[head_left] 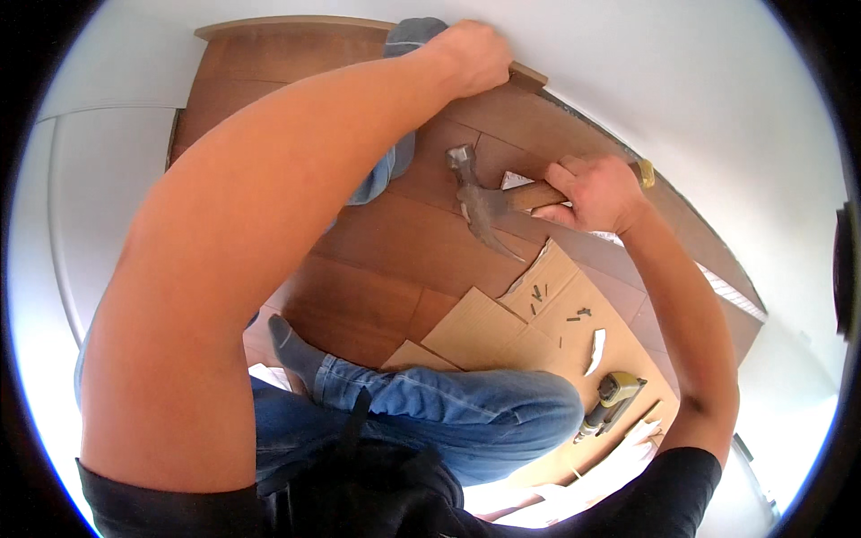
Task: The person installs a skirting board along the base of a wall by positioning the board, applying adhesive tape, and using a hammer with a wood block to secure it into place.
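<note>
My left hand [473, 58] is at the top, fingers curled over a brown wooden skirting strip [529, 74] along the white wall, beside my grey-socked foot [411, 36]. My right hand [587, 193] grips the wooden handle of a claw hammer [484, 202], fingers wrapped round it. The hammer's metal head lies over the brown plank floor [386, 242], left of that hand and below my left hand. A white patterned sheet [517, 179] shows partly behind the handle.
Torn cardboard [484, 327] at lower right carries several small dark fasteners [574, 316], a white scrap [595, 350] and a yellow-black nail gun [610, 403]. My bent jeans leg [457, 403] crosses the lower middle. A white panel [108, 179] stands at left; white wall [735, 117] bounds the right.
</note>
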`<state>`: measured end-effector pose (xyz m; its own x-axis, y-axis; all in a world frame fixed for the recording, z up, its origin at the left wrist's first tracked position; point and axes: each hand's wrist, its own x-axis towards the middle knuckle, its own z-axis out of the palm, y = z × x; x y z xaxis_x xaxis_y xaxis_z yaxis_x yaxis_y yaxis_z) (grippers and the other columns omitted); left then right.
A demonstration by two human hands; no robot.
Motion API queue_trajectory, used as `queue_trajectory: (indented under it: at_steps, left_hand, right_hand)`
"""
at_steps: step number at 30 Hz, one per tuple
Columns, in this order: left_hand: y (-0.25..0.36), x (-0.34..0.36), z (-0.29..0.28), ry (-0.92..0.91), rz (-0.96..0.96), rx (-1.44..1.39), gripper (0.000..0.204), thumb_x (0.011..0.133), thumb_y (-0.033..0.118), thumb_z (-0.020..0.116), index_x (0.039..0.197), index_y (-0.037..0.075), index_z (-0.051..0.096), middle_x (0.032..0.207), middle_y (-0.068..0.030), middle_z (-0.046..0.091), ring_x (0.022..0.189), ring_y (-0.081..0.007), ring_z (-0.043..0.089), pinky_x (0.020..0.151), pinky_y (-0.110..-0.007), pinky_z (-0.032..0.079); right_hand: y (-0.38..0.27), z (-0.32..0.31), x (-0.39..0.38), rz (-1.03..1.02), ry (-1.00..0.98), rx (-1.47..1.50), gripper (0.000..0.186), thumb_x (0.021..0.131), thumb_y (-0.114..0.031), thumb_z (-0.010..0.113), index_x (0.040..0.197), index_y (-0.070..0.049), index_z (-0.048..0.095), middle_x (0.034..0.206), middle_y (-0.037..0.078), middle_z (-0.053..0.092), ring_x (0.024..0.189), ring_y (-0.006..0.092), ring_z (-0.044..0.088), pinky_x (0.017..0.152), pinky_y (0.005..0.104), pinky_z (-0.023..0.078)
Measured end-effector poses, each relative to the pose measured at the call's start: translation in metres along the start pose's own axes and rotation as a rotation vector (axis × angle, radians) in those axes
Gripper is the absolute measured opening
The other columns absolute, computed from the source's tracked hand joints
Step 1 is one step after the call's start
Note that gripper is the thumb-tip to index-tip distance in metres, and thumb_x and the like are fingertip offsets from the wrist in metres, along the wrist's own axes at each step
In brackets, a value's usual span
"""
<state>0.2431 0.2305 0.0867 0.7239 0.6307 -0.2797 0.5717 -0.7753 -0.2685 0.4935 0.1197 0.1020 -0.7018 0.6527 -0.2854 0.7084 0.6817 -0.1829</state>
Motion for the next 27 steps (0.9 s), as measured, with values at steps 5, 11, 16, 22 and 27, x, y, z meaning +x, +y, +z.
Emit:
queue_trajectory:
  at_steps: [5,11,16,22,27]
  left_hand:
    - [0.003,0.002,0.001,-0.018,0.009,0.03,0.018,0.091,0.014,0.065,0.097,0.014,0.083,0.102,-0.0003,0.078,0.099,-0.0254,0.075,0.081,-0.038,0.062]
    - [0.0,0.0,0.001,0.047,0.007,-0.022,0.017,0.09,0.014,0.066,0.094,0.015,0.082,0.095,-0.0064,0.078,0.094,-0.0259,0.076,0.079,-0.041,0.063]
    - [-0.002,0.008,0.008,-0.064,0.048,-0.04,0.024,0.097,0.02,0.059,0.102,0.013,0.082,0.11,-0.0054,0.078,0.106,-0.0258,0.073,0.084,-0.043,0.059]
    - [0.0,0.01,0.013,-0.053,0.073,0.017,0.025,0.098,0.018,0.058,0.103,0.013,0.082,0.11,-0.0044,0.078,0.106,-0.0254,0.073,0.083,-0.04,0.059]
    - [0.001,0.006,0.009,-0.065,0.054,0.053,0.024,0.098,0.018,0.058,0.103,0.014,0.081,0.109,-0.0041,0.078,0.105,-0.0251,0.073,0.083,-0.04,0.059]
  right_hand:
    - [0.004,-0.003,0.008,0.433,-0.086,0.015,0.053,0.094,-0.063,0.059,0.107,-0.011,0.06,0.088,0.012,0.069,0.081,0.0376,0.069,0.068,0.0481,0.055]
    - [-0.004,-0.003,0.001,-0.046,-0.027,0.002,0.055,0.096,-0.064,0.057,0.104,-0.01,0.061,0.085,0.016,0.072,0.081,0.0395,0.069,0.066,0.05,0.056]
    - [-0.001,0.006,0.003,0.22,0.042,0.017,0.052,0.092,-0.059,0.065,0.099,-0.008,0.059,0.078,0.013,0.066,0.072,0.0389,0.065,0.062,0.0481,0.051]
    - [0.008,-0.012,0.006,0.249,-0.13,-0.024,0.054,0.096,-0.064,0.056,0.102,-0.011,0.058,0.083,0.014,0.072,0.081,0.0397,0.07,0.068,0.0502,0.055]
    - [-0.003,-0.002,-0.002,0.256,-0.051,-0.014,0.054,0.096,-0.066,0.055,0.106,-0.013,0.061,0.082,0.014,0.072,0.081,0.0396,0.07,0.067,0.0501,0.056]
